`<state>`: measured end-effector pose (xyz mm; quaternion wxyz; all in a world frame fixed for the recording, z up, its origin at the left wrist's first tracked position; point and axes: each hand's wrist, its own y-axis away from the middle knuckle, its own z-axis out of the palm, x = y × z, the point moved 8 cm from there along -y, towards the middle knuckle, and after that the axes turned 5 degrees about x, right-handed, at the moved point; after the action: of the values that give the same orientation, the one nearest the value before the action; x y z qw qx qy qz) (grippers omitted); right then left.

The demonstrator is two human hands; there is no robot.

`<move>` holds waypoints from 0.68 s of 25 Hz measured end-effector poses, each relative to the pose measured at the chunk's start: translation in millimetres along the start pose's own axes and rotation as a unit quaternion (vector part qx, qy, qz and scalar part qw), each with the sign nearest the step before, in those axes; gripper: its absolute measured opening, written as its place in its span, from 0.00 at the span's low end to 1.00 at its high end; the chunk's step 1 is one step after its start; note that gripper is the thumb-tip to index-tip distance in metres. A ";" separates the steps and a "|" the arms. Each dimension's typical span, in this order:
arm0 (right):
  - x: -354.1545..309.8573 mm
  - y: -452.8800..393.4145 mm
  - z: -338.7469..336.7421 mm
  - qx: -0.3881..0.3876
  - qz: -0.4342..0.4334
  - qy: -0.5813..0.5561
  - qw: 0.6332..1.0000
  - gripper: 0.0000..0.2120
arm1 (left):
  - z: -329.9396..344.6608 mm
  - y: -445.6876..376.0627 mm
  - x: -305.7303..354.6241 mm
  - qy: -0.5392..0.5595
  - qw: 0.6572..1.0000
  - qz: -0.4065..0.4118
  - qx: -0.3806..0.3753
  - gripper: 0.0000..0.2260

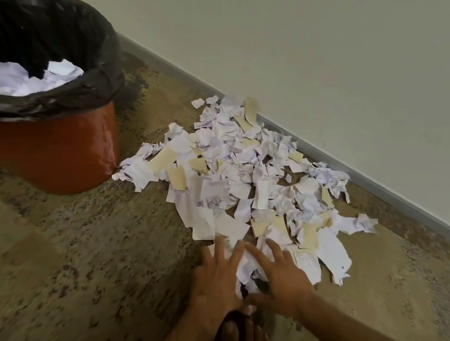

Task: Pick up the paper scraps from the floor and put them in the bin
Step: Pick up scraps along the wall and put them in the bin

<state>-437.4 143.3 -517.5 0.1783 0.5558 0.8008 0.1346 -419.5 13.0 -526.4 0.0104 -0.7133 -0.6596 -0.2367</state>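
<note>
Fingers (234, 254) spread wide on both sides, straight and splayed, coming down over the near edge of the paper heap and holding nothing just yet. The left hand (216, 280) lies flat with its fingertips on the closest white scraps, and the right hand (281, 279) angles in from the other side, so a small clump of crumpled paper sits between the two palms. A bare foot (245, 338) shows just beneath the wrists, at the bottom of the view.

This looks like the gathering step: both hands closing in to scoop a load off the floor (77, 253). The next move, I'd judge, calls for the palms to press together under that clump, curl round it and lift it clear without shedding loose bits, then carry it up and left to the bin.

Beyond the hands, the paper scraps (245, 177) fan out in a broad, untidy pile: mostly white torn sheets, some faintly written on, some balled up, with tan slips mixed among them. The pile runs right up to the grey skirting board (379, 182) at the foot of the pale wall (335, 58).

Further left, well apart from the hands, stands the red bin (53, 151), lined with a black bag (54, 35) and already holding white paper. The nearest scraps touch or almost touch its base. Plenty left to clear.
</note>
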 end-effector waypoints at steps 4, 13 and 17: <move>-9.1 -1.8 -0.8 0.023 -0.032 0.027 0.999 0.40 | -1.3 -10.1 -11.4 0.028 1.000 0.009 0.009 0.46; -18.3 -24.8 -13.5 0.033 -0.039 0.055 0.997 0.25 | 9.5 -6.2 -20.8 0.260 0.963 -0.024 0.074 0.23; -7.5 -26.2 -23.2 0.076 -0.049 0.010 0.996 0.23 | 4.4 -3.3 -27.6 0.256 0.959 -0.047 0.110 0.23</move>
<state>-467.1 126.9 -506.5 0.1337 0.5266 0.8366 0.0699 -421.7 -10.9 -541.0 0.2461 -0.5915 -0.6894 -0.3380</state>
